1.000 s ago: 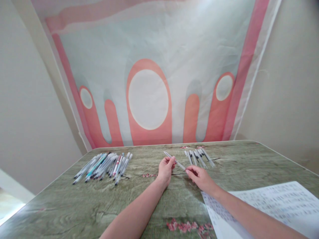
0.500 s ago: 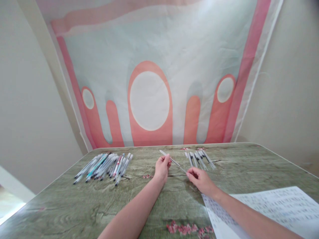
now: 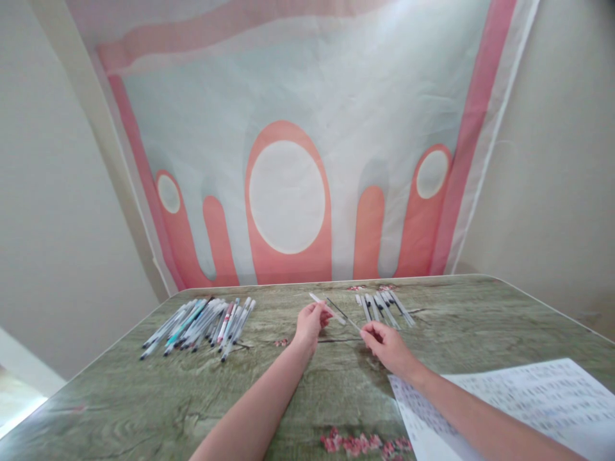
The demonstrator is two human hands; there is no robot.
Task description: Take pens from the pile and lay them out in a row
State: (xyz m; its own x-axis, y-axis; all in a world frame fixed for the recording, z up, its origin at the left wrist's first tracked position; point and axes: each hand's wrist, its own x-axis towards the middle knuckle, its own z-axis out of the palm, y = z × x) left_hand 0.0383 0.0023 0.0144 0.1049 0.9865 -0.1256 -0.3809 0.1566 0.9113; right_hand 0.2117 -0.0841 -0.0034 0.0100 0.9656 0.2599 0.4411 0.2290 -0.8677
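We note the slim refill has moved clear of the barrel since the earlier frame. Of the hands, the right pinches the refill's near end; the left is closed around the barrel, above the surface. We judge this pen parted; beyond, the left pile of pens and right row of pens lie unheld, progress unclear.

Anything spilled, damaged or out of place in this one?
Nothing looks spilled or broken. The larger group of pens, on the left, lies jumbled, overlapping at mixed angles. The left hand holds a pale tube and the right hand a thin, partly dark rod, perhaps a pen's separated parts.
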